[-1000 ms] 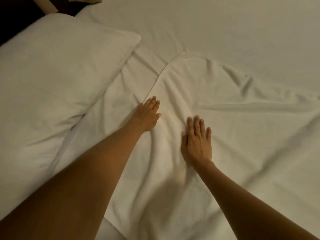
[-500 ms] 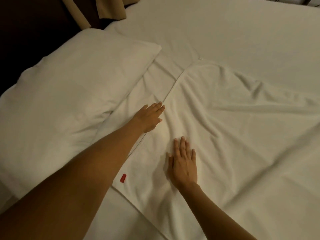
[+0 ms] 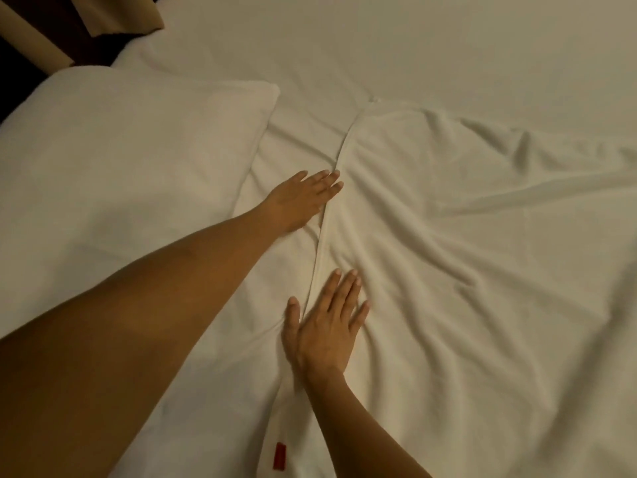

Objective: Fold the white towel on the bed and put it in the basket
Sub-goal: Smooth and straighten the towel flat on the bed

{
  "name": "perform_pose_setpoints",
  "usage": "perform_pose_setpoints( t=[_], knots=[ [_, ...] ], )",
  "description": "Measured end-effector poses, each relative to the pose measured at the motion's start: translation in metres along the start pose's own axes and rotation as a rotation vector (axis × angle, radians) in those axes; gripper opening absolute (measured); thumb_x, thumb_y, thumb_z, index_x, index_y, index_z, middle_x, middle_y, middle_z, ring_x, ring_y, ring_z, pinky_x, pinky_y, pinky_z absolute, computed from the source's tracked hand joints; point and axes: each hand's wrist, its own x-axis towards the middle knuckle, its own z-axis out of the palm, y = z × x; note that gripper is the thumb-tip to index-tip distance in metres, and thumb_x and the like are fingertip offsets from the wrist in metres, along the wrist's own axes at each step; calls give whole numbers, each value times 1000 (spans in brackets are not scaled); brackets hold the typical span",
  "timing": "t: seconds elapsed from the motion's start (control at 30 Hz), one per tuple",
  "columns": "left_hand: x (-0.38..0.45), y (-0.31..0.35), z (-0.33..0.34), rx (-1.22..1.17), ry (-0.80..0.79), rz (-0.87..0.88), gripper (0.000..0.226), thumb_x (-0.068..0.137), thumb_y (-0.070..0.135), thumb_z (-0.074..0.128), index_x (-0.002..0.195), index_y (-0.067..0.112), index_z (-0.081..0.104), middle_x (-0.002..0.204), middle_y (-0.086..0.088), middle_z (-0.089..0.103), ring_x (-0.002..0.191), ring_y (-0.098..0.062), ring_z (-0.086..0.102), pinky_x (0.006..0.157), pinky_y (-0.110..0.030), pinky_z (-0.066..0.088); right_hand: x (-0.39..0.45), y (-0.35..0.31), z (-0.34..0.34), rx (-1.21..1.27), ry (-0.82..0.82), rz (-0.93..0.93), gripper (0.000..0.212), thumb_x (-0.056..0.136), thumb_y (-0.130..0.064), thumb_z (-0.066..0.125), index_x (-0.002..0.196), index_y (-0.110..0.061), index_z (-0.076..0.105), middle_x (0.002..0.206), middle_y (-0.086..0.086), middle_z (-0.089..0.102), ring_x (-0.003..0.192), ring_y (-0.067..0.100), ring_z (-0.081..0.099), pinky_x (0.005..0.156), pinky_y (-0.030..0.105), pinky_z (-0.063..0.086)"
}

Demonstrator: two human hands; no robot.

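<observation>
**Both hands slide to the towel's left edge; smoothing, not yet folding**

The white towel (image 3: 465, 270) lies spread and wrinkled on the bed (image 3: 413, 46), with its left hem running from a far corner down toward the near edge, where a small red tag (image 3: 279, 456) shows. A second ago both hands lay further onto the cloth; now they sit along that left hem. The left hand (image 3: 303, 198) has moved off the towel's body and rests flat at the hem's far stretch, its fingers (image 3: 327, 182) straight and close together, the tips touching the edge. The right hand (image 3: 327, 329) has drawn back toward the near side and to the left, pressing palm-down on the towel just inside the hem, fingers straight and slightly spread, the thumb lying out across the hem. Neither hand grips anything.

The pillow (image 3: 120, 167) lies to the left, well clear of the hem. No basket is in view.

My reading is that the person is flattening and lining up this edge before the first fold. Long creases fan out to the right, so the cloth is not flat yet. The task looks to be at an early stage: no fold made, nothing lifted. The likely next move is to pinch the hem at two points and carry it over to the right; uneven wrinkles could leave a skewed fold.
</observation>
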Motion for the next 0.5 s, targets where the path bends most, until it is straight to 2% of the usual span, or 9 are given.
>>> perform_pose_setpoints(
  t=[0.13,0.33,0.5],
  knots=[
    [23,-10,4,-30,87,51,66,99,9,30,150,13,-11,160,-6,-11,148,-19,-2,119,-37,13,4,4,21,-40,129,26,73,95,-51,24,150,-8,0,158,13,-7,145,22,-12,116,44,-8],
    [50,-9,4,-83,184,78,69,92,0,26,151,12,-8,160,-7,-8,148,-19,-1,120,-36,10,3,7,28,-51,147,18,69,94,-39,28,150,-8,2,158,12,-5,146,22,-7,117,43,-4],
    [68,-16,4,-10,161,66,66,95,1,24,151,12,-9,160,-9,-6,149,-21,2,119,-38,11,1,11,33,-17,171,-11,70,88,-34,33,149,-6,16,158,14,7,146,25,5,117,45,1]
  ],
)
